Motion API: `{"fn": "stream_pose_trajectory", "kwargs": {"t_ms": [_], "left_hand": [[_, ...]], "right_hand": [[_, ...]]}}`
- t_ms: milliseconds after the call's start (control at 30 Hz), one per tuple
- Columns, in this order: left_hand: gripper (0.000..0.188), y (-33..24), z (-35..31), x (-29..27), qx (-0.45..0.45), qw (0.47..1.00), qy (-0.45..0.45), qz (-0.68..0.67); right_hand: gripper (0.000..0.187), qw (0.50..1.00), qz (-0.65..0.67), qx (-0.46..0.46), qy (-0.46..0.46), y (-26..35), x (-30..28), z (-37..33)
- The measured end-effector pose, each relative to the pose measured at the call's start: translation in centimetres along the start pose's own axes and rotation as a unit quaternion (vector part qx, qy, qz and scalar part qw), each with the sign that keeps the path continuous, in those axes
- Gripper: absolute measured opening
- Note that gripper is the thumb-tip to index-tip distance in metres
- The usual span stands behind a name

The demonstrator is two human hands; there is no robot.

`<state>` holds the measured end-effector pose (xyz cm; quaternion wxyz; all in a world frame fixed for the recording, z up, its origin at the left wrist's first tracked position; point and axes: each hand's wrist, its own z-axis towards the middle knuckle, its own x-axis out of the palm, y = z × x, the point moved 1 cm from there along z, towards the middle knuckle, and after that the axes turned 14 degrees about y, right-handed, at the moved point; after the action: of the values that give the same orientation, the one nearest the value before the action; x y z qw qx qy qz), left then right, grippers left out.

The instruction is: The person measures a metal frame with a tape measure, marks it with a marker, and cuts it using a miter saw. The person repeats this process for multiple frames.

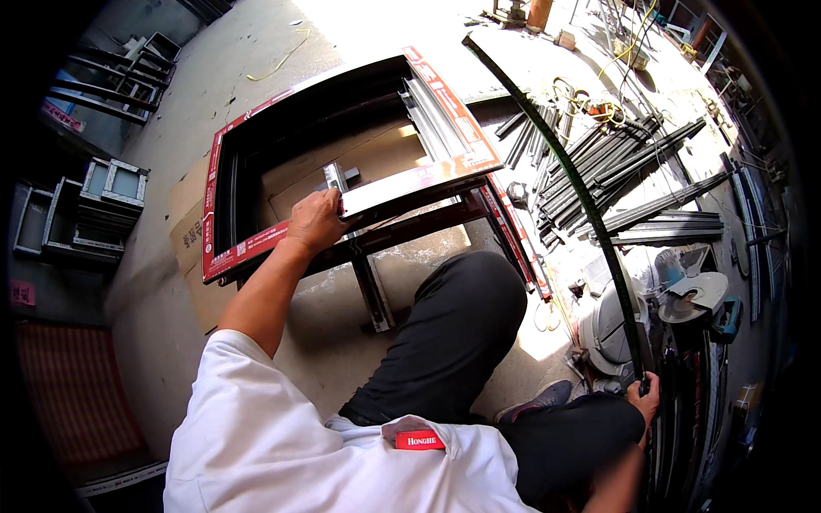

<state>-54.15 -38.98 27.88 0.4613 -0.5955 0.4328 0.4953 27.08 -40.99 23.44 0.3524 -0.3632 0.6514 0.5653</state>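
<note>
L arm reaches up from lower L of pic, nearly straight; L hand (pixel 315 222) is curled over near rail of rectangular frame (pixel 455 104), ctr, apparently closed on it, tips hidden. R arm's low at lower R; R hand (pixel 646 397) closed round bottom end of long dark strip (pixel 571 171), bowing up to top ctr. Frame: dark profiles w/ glossy red-and-white film.

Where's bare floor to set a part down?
Widest: grey concrete floor between the red-and-black rectangular frame and the stacked pale-edged panels at left; a thin yellow cord lies toward its far end. Crowded: right side, with the pile of long dark strips and a pale rounded machine.
</note>
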Motion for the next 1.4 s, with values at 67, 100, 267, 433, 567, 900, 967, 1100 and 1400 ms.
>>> {"fn": "stream_pose_trajectory", "kwargs": {"t_ms": [67,100,267,433,567,900,967,1100,1400], "left_hand": [[0.044,0.4,-0.1,0.2,-0.003,1.000,-0.008,-0.009],[0.044,0.6,-0.2,0.4,-0.005,1.000,-0.011,-0.013],[0.055,0.4,-0.6,-0.1,-0.026,0.997,0.061,-0.031],[0.066,0.0,-2.0,-1.3,0.019,0.996,0.014,-0.085],[0.058,0.2,-3.1,-1.0,0.057,0.988,-0.083,-0.118],[0.027,-1.5,-5.0,-2.2,0.164,0.947,-0.257,-0.104],[0.031,-1.8,-4.4,-3.1,0.163,0.938,-0.297,-0.077],[0.034,-1.6,-2.3,-3.7,0.113,0.943,-0.310,-0.040],[0.029,1.6,-0.2,-1.6,0.062,0.981,-0.178,-0.048]], "right_hand": [[0.033,1.000,-0.012,-0.018,0.010,1.4,-0.5,1.4],[0.034,0.999,-0.018,-0.028,0.016,2.3,-0.7,2.0],[0.030,0.994,-0.020,-0.066,0.083,7.7,-2.2,4.2],[0.028,0.988,-0.050,-0.122,0.082,12.5,-2.3,7.5],[0.026,0.975,-0.102,-0.182,0.081,16.7,-2.2,11.4],[0.028,0.947,-0.135,-0.279,0.089,31.8,2.4,20.5],[0.031,0.936,-0.159,-0.292,0.119,34.4,3.6,22.7],[0.030,0.903,-0.128,-0.394,0.112,39.6,6.4,26.1],[0.030,0.847,-0.177,-0.491,0.097,45.4,12.3,30.8]]}}
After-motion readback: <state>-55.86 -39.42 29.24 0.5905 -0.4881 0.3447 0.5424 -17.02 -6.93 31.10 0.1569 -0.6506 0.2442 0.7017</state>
